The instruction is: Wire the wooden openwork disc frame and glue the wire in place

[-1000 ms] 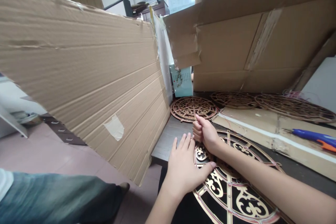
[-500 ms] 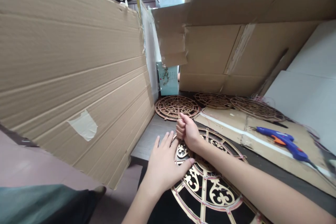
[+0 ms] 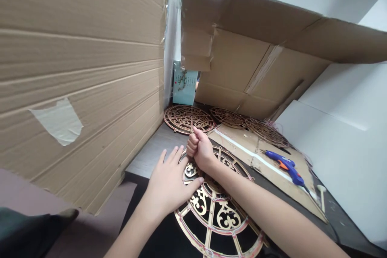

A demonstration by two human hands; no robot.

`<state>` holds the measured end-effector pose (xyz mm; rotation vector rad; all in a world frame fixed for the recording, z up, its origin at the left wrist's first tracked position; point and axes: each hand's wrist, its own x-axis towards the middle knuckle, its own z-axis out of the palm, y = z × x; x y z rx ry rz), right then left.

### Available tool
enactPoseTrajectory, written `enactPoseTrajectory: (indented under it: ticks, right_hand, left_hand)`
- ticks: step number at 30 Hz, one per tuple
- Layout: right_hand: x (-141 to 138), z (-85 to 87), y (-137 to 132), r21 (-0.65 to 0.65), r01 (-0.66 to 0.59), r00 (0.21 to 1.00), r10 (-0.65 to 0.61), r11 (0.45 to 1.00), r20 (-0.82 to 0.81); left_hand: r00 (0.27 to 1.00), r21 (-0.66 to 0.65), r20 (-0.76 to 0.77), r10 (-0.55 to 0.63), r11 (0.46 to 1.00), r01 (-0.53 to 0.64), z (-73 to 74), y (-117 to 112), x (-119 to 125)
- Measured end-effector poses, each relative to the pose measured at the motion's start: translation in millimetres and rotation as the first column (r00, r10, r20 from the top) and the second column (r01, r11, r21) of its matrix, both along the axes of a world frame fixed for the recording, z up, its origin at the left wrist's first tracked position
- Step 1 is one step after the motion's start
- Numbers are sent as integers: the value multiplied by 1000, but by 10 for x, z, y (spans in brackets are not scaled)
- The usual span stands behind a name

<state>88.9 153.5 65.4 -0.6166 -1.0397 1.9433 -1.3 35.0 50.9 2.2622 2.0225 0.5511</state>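
Observation:
A round openwork panel (image 3: 229, 215) with gold scroll patterns and reddish lines along its ribs lies on the dark table, reaching over its near edge. Spread flat across the panel's left rim is my left hand (image 3: 171, 185), fingers apart and thumb pointing inward. My right hand (image 3: 200, 151) is balled into a fist with the thumb on top, set against the panel's far left part. Whatever the fist may hold is hidden. The right forearm crosses over the panel and covers part of it.
Behind lie several similar round panels (image 3: 189, 119). A blue glue gun (image 3: 286, 166) rests on a cardboard sheet (image 3: 266, 185) at right, beside a pale stick-like tool (image 3: 322, 197). Cardboard walls stand at left (image 3: 90, 68) and back (image 3: 236, 64). A light-blue printed box (image 3: 184, 86) stands in the corner.
The view has swung right and tilted, so everything sits further left. Both hands keep nearly the same pose on the panel.

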Motion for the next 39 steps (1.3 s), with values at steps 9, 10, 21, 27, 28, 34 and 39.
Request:
enactPoseTrajectory:
  ticks: [9,10,21,27,28,34,39]
  right_hand:
    - [23,36,-13,-36,84,996,-84,996,4]
    - [27,33,-12,-34,94,996,-94,995,2]
    - [-15,61,-40,-3,-26,990,26,1000,136]
    - [2,163,116,-131,-185,934,216,974,286]
    - [15,177,150,-158,-196,925,236,968,297]
    - [28,197,219,-243,-185,923,253,952,291]
    - [58,168,135,-200,-104,963,149,974,224]
  left_hand:
    - [998,30,55,6,1000,-8,0,-1,7]
    - [998,32,59,6,999,-8,-3,1,6]
    - [998,39,70,3,999,-6,-16,4,8]
    - [998,-5,59,6,1000,-5,13,11,12]
    - [999,-14,52,7,1000,-6,17,14,14]
    - [999,-22,30,-15,1000,16,14,31,0]
    - [999,-34,45,-27,999,29,-1,44,-23]
